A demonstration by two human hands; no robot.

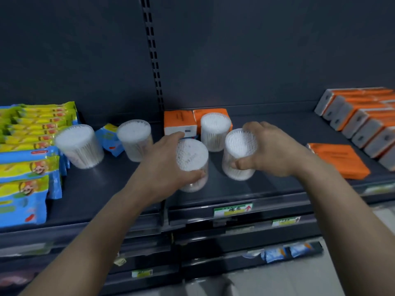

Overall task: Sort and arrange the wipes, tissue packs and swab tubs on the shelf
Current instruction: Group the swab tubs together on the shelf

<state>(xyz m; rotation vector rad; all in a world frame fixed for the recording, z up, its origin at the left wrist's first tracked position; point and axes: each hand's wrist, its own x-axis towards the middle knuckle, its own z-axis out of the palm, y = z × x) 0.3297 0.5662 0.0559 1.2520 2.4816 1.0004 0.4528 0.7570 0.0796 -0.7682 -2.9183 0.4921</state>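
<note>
Two bare forearms are stretched in from below, each ending at a swab tub. One clear tub is gripped by the left hand, its fingers curled round the far side and the thumb pressed on the near side. A second tub is clasped the same way by the right hand, with its fingers wrapped behind. Both are held near the front of the shelf; whether they are lifted or resting cannot be told.

A third tub stands just beyond the fingers, between the hands, with orange tissue packs right behind it. A fourth tub stands just left of the left fingers. A fifth tub and the wipes packs lie farther left.

A slip is likely the chief risk. The plastic looks smooth, each tub is held one-handed, and the left one appears tilted close to the shelf's front edge, so a dropped tub could roll off onto the lower shelves. The third tub could be knocked over by knuckles if the held tubs are pushed back carelessly. A lid might be popped by a hard squeeze, and swabs would be scattered.
</note>
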